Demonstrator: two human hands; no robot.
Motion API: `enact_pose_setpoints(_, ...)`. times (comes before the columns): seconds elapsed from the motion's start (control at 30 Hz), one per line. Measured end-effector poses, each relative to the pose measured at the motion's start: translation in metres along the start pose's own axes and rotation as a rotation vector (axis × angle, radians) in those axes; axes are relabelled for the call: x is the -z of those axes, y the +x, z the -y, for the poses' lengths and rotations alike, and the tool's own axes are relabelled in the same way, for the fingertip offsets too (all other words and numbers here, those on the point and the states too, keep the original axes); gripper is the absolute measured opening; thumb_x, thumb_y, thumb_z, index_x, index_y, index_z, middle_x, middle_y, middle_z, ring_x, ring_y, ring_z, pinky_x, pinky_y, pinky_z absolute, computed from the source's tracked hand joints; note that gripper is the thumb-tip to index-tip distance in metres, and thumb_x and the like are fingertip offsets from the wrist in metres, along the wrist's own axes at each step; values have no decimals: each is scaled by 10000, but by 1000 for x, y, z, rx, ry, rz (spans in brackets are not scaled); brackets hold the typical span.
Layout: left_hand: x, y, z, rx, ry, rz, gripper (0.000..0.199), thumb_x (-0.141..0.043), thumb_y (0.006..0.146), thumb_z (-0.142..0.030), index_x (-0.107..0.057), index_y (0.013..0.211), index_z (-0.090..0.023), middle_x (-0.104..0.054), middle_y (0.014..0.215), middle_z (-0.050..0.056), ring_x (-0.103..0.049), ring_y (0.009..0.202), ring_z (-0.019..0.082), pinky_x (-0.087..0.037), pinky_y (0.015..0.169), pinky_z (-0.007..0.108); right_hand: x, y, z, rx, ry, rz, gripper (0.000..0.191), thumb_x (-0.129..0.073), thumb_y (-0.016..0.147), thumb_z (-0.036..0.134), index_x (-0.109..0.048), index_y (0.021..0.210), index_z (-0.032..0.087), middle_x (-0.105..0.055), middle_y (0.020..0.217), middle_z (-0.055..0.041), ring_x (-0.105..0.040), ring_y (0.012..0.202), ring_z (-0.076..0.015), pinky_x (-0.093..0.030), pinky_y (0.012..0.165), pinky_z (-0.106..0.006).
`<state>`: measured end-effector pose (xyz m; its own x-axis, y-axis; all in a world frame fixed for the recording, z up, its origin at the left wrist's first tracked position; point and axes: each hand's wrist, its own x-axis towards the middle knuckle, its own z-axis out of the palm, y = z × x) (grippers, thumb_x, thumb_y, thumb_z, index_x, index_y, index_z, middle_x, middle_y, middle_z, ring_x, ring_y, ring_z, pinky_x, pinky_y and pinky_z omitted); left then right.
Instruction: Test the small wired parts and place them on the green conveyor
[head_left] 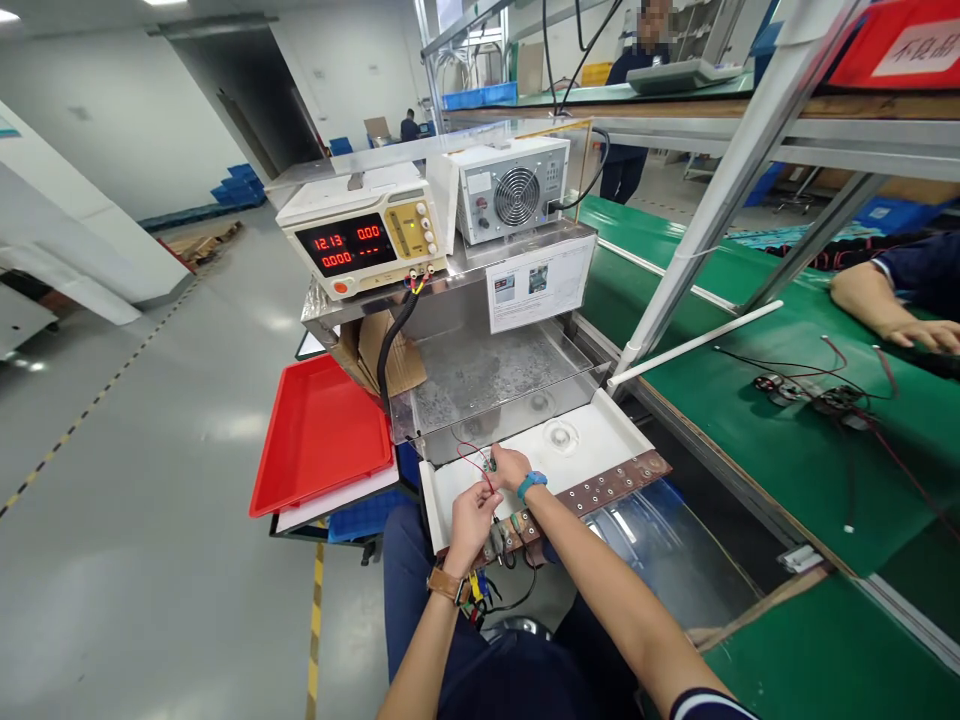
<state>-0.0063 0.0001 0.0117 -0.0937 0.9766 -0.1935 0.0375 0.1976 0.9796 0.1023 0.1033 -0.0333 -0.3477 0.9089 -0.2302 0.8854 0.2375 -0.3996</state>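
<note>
My left hand is closed in a pinch on a thin red wire, which loops up above the fingers. Close against it, my right hand has its fingers closed round a small dark part, mostly covered by the hand, so its kind is unclear. Both hands are over the white tray of the fixture. Along the tray's front edge runs a brown strip with metal studs. Just below my hands, a grey connector and dark cables sit at this strip.
A power supply with a lit red display stands on a metal shelf beside a fan-backed unit. A red tray lies at left. On the green bench are wired motors, near another person's hand. A slanted post rises at right.
</note>
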Motion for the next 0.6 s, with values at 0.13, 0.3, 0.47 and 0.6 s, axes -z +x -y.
enact_pose_setpoints(0.13, 0, 0, 10, 0, 9, 46, 282, -681, 697, -333, -652, 914, -156, -738, 789, 76, -683, 783, 216, -505, 765, 322, 0, 1, 1, 0, 3, 4, 384, -607, 798, 408, -535, 1105, 188, -696, 969, -94, -642, 901, -236, -378, 687, -277)
enact_pose_setpoints(0.3, -7, 2, 13, 35, -10, 154, 236, -671, 686, -289, -622, 880, -164, -728, 752, 66, -684, 771, 211, -509, 766, 326, 7, -2, 3, -6, -4, 20, 380, -606, 797, 385, -527, 1101, 172, -695, 953, -103, -646, 901, -246, -378, 676, -282)
enact_pose_setpoints(0.47, -12, 7, 16, 62, -38, 205, 217, -684, 670, -289, -617, 836, -166, -722, 740, 56, -674, 747, 195, -513, 768, 325, 11, -6, 4, -5, 6, 25, 400, -618, 797, 415, -521, 1097, 169, -697, 944, -109, -649, 906, -251, -378, 679, -283)
enact_pose_setpoints(0.6, -11, 6, 15, 73, -54, 214, 236, -701, 671, -299, -618, 843, -161, -724, 733, 56, -677, 738, 191, -516, 773, 327, 10, -5, 4, -14, 19, 23, 404, -622, 793, 412, -525, 1103, 171, -698, 956, -106, -649, 923, -250, -380, 692, -282)
